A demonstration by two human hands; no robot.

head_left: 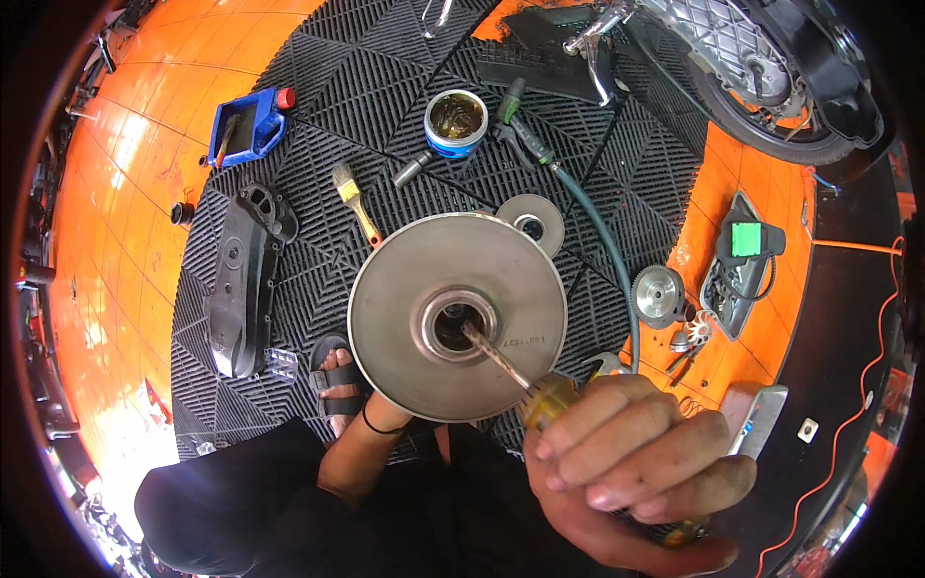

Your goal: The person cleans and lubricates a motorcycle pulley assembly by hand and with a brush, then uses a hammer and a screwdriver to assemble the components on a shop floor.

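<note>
A round steel pulley disc (405, 279) with a raised hub is held up in front of me. From below, my left hand (387, 412) supports it; the disc hides its fingers, and only the hand's edge and wrist show. My right hand (641, 458) is closed around the yellow handle of a screwdriver (550, 397). The screwdriver's shaft slants into the dark hub opening (461, 328), and its tip looks smeared with brown grease. Beyond the disc stands an open tub of brown grease (457, 118).
Behind the disc lie a paintbrush (353, 197), a socket (412, 170), a smaller metal disc (537, 220) and a spray gun with hose (528, 135). At left are a black cover (241, 289) and a cut blue container (249, 125). A parts tray (740, 279) and scooter wheel (771, 116) are at right.
</note>
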